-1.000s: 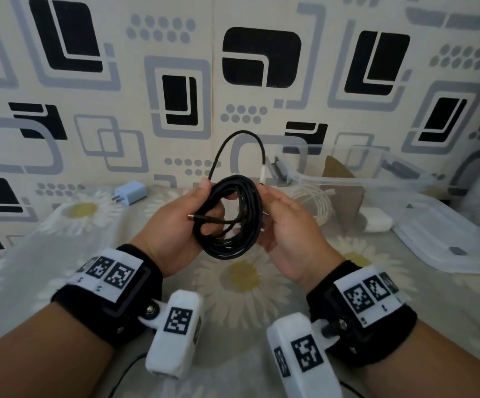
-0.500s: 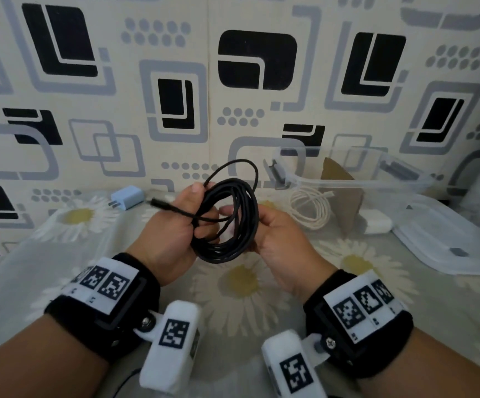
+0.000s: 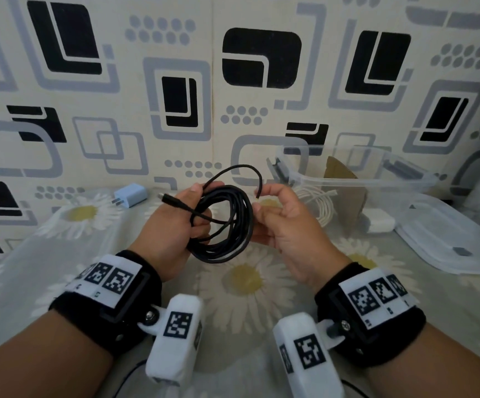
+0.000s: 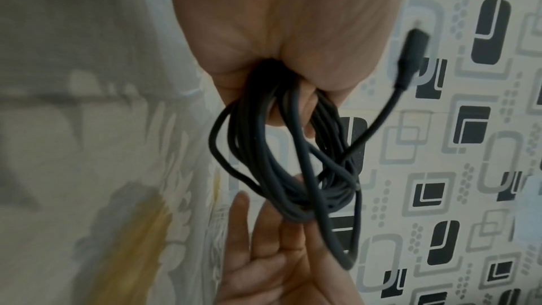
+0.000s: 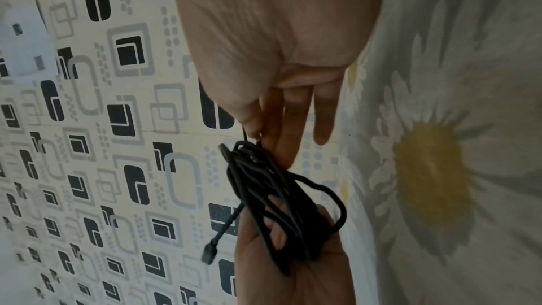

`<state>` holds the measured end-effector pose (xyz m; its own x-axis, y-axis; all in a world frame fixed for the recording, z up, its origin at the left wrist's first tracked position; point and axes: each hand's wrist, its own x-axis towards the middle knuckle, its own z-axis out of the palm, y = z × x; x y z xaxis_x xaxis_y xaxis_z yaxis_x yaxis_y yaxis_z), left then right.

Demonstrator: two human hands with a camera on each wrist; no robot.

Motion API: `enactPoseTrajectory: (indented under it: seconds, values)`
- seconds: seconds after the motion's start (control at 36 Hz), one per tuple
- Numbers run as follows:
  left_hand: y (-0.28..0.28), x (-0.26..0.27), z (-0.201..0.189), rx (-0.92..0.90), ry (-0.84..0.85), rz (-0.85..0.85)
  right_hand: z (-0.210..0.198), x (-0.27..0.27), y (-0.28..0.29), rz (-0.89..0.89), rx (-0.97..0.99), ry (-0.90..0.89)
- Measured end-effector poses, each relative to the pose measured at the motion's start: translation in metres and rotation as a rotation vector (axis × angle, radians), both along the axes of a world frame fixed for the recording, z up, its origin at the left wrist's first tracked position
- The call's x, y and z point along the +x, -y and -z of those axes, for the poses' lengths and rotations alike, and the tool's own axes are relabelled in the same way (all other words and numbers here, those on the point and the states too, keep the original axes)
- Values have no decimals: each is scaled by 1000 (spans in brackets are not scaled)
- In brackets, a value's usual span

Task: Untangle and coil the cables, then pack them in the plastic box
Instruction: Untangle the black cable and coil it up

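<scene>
Coiling nearly done on the black cable (image 3: 221, 222): bundle of loops held up over the daisy tablecloth (image 3: 244, 282), well short of the clear plastic box (image 3: 356, 179) sitting back right. Left hand (image 3: 169, 225) clenched round one side of the loops, with one plug end (image 3: 167, 199) poking out past the thumb. Right hand (image 3: 284, 222) pinching the free tail (image 3: 257, 193) between thumb and forefinger, other fingers out straight behind the coil.

Tips for this bit: keep that left grip firm so the loops don't spring apart, feed the tail round or through the bundle without yanking, and tuck it snug so nothing unravels on the way to the box. Worth keeping the plug end clear of the wrap too. Hard to say from the blurry wrist views whether the tail already passes through the loops or just arcs over them, probably just over.

Compared with half a second back: tail now lifted higher and swung across to the right hand's pinch, coil tilted a little flatter, plug end moved closer in above the left thumb. White cable (image 3: 319, 205) already lying in the box, blue charger (image 3: 131, 194) and lid (image 3: 448, 239) unmoved.
</scene>
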<state>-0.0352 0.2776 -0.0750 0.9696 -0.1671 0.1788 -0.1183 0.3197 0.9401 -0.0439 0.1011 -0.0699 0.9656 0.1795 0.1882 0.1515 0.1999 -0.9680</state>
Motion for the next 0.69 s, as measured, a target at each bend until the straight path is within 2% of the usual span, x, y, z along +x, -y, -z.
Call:
enactPoseTrajectory:
  seconds: [0.11,0.25,0.36,0.56,0.69]
  values:
    - [-2,1,2,4,14,4,5,-1,-2,-100,-65,-56]
    - [2,-1,2,18,19,29,5,0,3,-186,2,-167]
    - [4,-2,1,29,13,9,5,1,2,-192,13,-152]
    - [4,-1,0,-12,-28,-16,7,3,2,-86,-34,-131]
    - [4,-4,3,132,15,-53,-1,4,1,91,58,-73]
